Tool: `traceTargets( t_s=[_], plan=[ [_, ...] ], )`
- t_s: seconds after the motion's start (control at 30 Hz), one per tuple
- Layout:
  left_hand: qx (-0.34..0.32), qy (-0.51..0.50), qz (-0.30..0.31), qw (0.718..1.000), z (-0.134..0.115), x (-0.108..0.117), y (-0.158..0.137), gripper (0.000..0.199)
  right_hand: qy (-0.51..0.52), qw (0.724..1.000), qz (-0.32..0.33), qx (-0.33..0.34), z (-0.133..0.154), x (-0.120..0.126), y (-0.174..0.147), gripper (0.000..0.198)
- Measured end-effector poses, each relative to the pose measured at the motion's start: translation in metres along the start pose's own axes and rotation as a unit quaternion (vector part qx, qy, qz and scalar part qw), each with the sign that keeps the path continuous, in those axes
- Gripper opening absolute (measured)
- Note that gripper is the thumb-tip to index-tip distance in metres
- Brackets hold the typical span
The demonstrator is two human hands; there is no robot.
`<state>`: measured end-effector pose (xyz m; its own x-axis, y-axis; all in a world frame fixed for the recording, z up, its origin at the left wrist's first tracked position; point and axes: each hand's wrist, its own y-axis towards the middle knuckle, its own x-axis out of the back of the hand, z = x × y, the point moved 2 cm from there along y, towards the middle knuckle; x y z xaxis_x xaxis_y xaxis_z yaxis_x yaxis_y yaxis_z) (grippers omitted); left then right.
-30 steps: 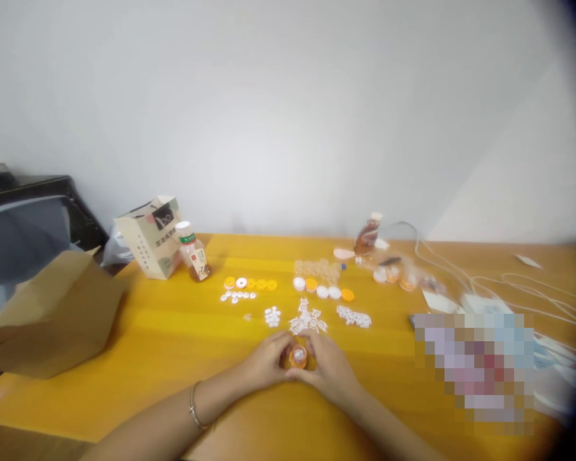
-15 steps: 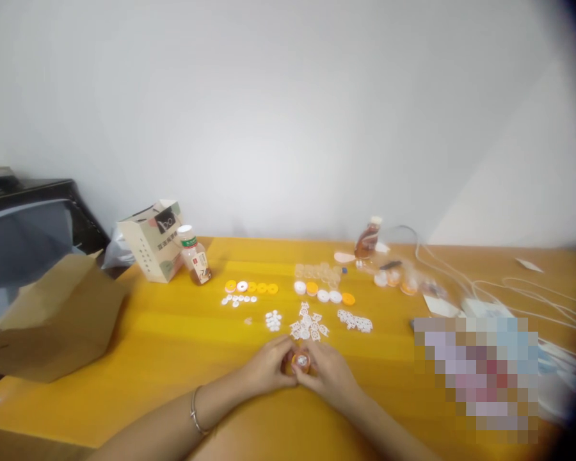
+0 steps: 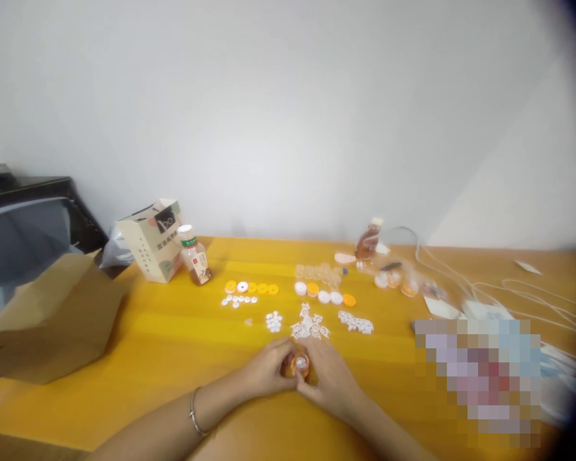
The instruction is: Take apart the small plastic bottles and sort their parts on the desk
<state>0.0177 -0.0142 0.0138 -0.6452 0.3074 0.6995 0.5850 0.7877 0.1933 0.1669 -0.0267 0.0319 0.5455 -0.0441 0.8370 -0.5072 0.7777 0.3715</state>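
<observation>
In the head view, a yellow-orange wooden table is seen from above, set against a pale wall. At the near middle, a small round orange piece with a whitish centre is held between two bare hands, close above or on the tabletop (which of these cannot be told). It is clasped from the left by the curled fingers of the left hand and from the right by those of the right hand; its sides are partly covered by the fingers. A thin bracelet is worn on the left wrist. Just beyond the hands, white openwork pieces are heaped, flanked by small white discs on the left and a white patterned cluster on the right. Farther back, a row of yellow and white rings and a row of white and orange discs are laid out, and behind the latter, translucent cups are grouped
</observation>
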Motion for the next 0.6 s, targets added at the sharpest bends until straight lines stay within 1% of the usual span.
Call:
traceTargets(
  t_s=[0.03,0.07,0.13,0.2,0.27,0.33,0.43,0.5,0.53,0.6],
  plan=[
    [-0.002,0.002,-0.001,1.000,0.000,0.000,0.000,0.021,0.000,1.000,-0.004,-0.003,-0.001,0.000,0.000,0.025],
    [-0.005,0.005,-0.002,1.000,-0.001,0.000,0.000,0.021,-0.004,1.000,-0.003,-0.012,-0.002,0.000,0.000,0.026],
    [-0.010,0.014,-0.001,1.000,-0.001,0.000,-0.001,0.019,-0.013,1.000,0.012,-0.016,-0.003,0.000,-0.001,0.015],
    [-0.009,0.026,0.000,1.000,-0.002,0.001,0.000,0.017,-0.015,0.999,0.027,0.017,-0.002,0.001,0.000,0.003],
    [-0.009,0.034,0.001,0.999,-0.002,0.001,0.000,0.016,-0.016,0.998,0.021,0.065,0.002,0.006,0.000,0.009],
    [-0.012,0.037,0.002,0.999,-0.002,0.002,0.000,0.015,-0.016,0.996,0.001,0.093,0.006,0.010,0.000,0.016],
    [-0.018,0.036,0.003,0.999,-0.002,0.003,0.000,0.019,0.007,0.995,-0.028,0.092,0.007,0.016,-0.002,0.017],
    [-0.017,0.034,0.001,0.999,-0.003,0.004,-0.001,0.021,0.029,0.995,-0.063,0.077,0.002,0.020,-0.003,0.017],
    [-0.014,0.032,0.001,0.999,-0.003,0.004,-0.002,0.021,0.036,0.993,-0.091,0.062,-0.002,0.024,-0.002,0.018],
    [-0.008,0.028,0.007,1.000,-0.003,0.005,-0.002,0.023,0.041,0.987,-0.152,0.013,-0.015,0.035,0.004,0.022]
  ],
)
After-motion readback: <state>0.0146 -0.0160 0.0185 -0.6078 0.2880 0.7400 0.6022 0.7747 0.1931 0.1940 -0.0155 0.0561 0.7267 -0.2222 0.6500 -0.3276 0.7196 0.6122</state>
